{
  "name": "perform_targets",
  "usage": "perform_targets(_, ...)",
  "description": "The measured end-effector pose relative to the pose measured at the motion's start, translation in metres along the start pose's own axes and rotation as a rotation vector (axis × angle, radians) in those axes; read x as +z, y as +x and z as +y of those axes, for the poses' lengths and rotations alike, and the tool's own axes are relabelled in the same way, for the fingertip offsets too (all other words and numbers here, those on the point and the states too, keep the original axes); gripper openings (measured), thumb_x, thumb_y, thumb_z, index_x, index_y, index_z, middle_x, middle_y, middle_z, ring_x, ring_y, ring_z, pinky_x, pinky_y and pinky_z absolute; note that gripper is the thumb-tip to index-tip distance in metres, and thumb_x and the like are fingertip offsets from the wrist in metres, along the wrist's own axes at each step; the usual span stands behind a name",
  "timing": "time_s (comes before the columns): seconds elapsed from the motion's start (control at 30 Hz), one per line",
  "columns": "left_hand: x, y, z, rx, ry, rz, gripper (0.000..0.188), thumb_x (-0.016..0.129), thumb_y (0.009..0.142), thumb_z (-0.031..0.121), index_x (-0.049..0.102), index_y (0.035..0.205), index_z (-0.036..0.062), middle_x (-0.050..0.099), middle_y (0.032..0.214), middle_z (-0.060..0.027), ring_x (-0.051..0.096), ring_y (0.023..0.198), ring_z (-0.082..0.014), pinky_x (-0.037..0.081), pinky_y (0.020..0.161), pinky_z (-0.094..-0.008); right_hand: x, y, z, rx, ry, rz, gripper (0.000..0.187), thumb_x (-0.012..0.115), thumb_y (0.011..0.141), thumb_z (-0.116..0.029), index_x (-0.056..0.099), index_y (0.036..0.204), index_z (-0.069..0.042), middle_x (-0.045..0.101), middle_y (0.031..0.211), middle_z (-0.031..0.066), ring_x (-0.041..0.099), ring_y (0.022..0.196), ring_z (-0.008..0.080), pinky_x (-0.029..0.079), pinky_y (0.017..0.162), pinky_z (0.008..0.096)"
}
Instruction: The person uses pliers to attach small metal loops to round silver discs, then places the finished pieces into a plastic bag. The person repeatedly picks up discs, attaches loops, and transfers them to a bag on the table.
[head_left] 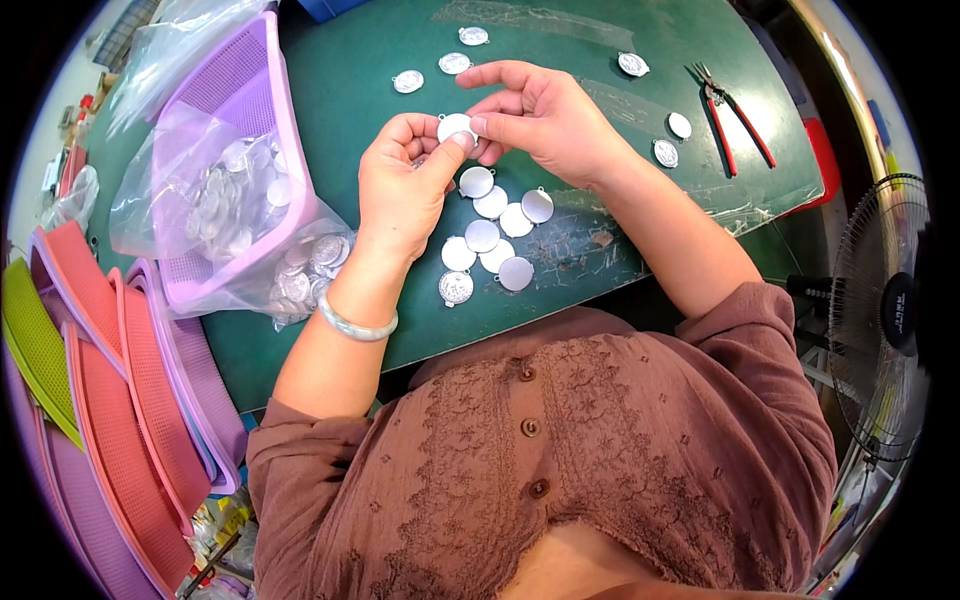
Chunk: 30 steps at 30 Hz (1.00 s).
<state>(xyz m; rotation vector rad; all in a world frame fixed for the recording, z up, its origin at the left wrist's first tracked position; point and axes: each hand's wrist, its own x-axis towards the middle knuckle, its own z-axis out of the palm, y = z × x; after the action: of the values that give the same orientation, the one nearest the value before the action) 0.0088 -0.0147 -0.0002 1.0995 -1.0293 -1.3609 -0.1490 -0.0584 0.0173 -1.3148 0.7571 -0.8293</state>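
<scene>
Over the green table, my left hand [400,195] pinches a round silver medallion [455,125] between thumb and fingers, its plain face up. At the medallion's right edge, by a small loop, the thumb and a fingertip of my right hand [550,120] close on it, while the index finger is raised. Just below my hands lies a loose cluster of silver discs [482,236], mostly plain side up. One patterned medallion [456,288] lies at its near end. Beyond my hands are a few more medallions [408,81], with patterned faces showing.
Red-handled pliers [735,120] lie at the right, jaws pointing away, near several medallions [665,153]. On the left stands a purple basket [290,130] with a clear bag of medallions [235,195]. Stacked baskets [150,400] crowd the lower left; a black fan [880,290] is at far right.
</scene>
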Motion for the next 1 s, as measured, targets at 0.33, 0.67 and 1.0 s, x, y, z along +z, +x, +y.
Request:
perform_targets(0.33, 0.0004, -0.0008, 0.0023, -0.064, -0.044, 0.007, 0.012, 0.059, 0.079, 0.007, 0.052, 0.087, 0.0019, 0.058, 0.072, -0.0023, 0.048, 0.054, -0.0038, 0.037, 0.047, -0.016, -0.0017, -0.0001, 0.0012, 0.005, -0.047, 0.01, 0.035, 0.055, 0.081, 0.0, 0.046, 0.114, 0.005, 0.063, 0.083, 0.0107, 0.059, 0.066, 0.0125, 0.049, 0.061, 0.0229)
perform_targets(0.67, 0.0012, -0.0009, 0.0023, -0.074, -0.064, 0.003, 0.009, 0.059, 0.081, 0.012, 0.053, 0.085, 0.0066, 0.057, 0.07, -0.0009, 0.045, 0.051, -0.0039, 0.032, 0.044, -0.0162, -0.0022, -0.0005, 0.0012, 0.019, -0.014, -0.004, 0.036, 0.056, 0.081, -0.002, 0.045, 0.114, 0.005, 0.063, 0.082, 0.0102, 0.059, 0.066, 0.0122, 0.049, 0.061, 0.0223)
perform_targets(1.0, -0.0009, -0.0011, 0.0009, -0.11, -0.104, -0.005, 0.009, 0.058, 0.081, 0.01, 0.052, 0.087, 0.0049, 0.057, 0.07, -0.0016, 0.046, 0.05, -0.0045, 0.033, 0.044, -0.0165, -0.0025, -0.0014, -0.0026, 0.069, -0.017, 0.001, 0.037, 0.057, 0.08, -0.003, 0.045, 0.114, 0.005, 0.062, 0.081, 0.0097, 0.058, 0.064, 0.0114, 0.049, 0.06, 0.0221)
